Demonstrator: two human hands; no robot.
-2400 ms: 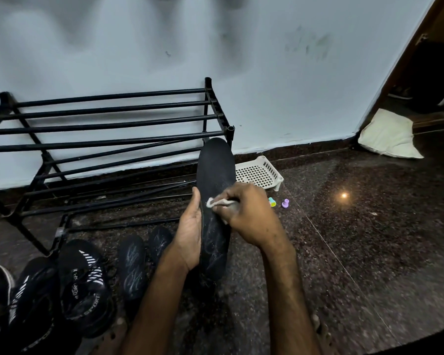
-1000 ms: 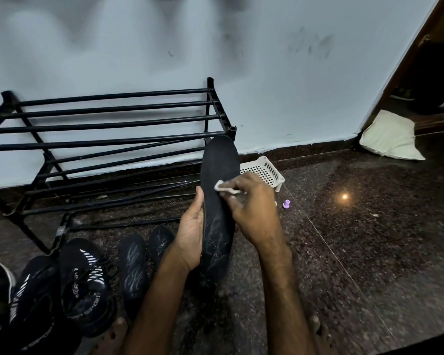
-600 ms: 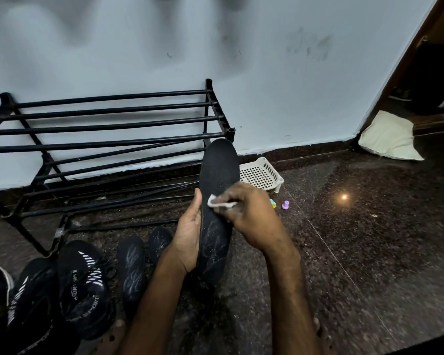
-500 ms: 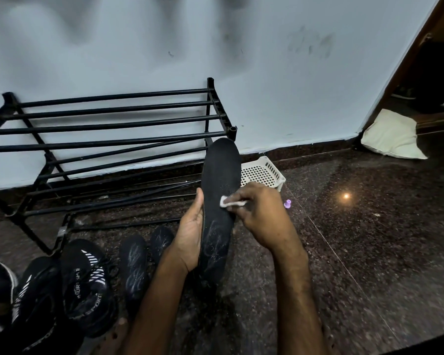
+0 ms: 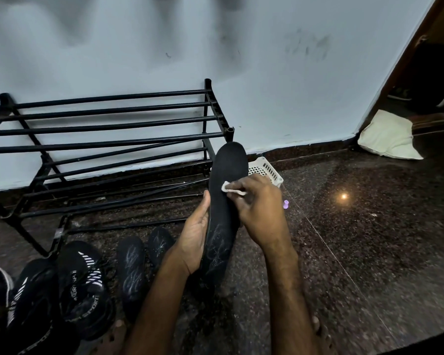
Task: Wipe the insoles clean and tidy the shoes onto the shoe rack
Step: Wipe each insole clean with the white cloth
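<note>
Our left hand grips the insole; our right hand, pinching the wipe, has shifted slightly up-frame. Wiping continues.

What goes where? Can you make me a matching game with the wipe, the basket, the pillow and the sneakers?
Things:
1 wipe
2 basket
3 pillow
4 sneakers

Places:
a far right of the picture
b lower left, in front of the rack
c pinched in the right hand, against the insole
d behind the insole's tip, right of the rack

Pairs: 1-c, 2-d, 3-a, 4-b
</note>
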